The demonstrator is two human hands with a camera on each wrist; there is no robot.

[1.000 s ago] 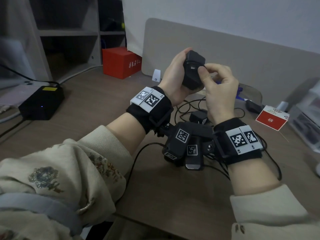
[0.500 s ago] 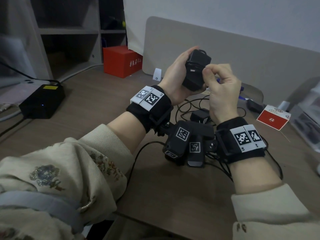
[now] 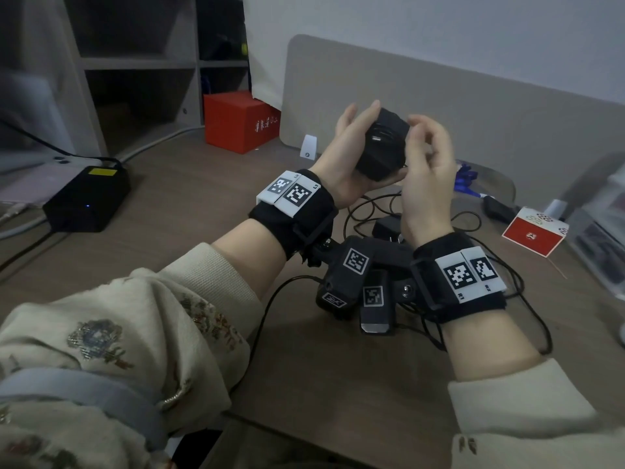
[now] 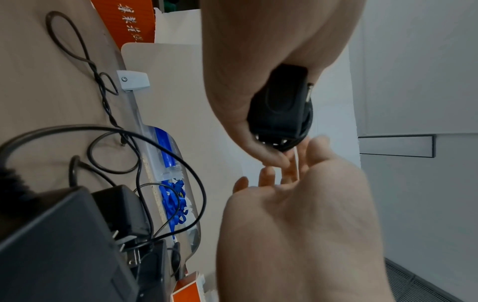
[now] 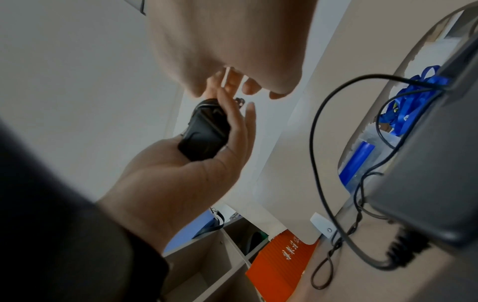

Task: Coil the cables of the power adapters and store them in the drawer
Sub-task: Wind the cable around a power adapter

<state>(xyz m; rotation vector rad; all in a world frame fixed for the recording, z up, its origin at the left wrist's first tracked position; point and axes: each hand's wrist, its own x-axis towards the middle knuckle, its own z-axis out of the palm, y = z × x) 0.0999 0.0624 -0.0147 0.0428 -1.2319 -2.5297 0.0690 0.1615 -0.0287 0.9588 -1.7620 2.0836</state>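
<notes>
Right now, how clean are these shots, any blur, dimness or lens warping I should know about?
Head view: dim and flat, sharp on the power adapter in the left hand, edges bowed by the wide lens. Left wrist view: right hand fills the frame, its fingers motion-smeared. Right wrist view: soft and blurred, wall bright behind the hands.

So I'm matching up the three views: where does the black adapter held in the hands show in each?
Head: adapter upper centre, cradled in left hand.
Left wrist: upper centre-right.
Right wrist: centre-left, in the palm.
Shared landmark: red box.
</notes>
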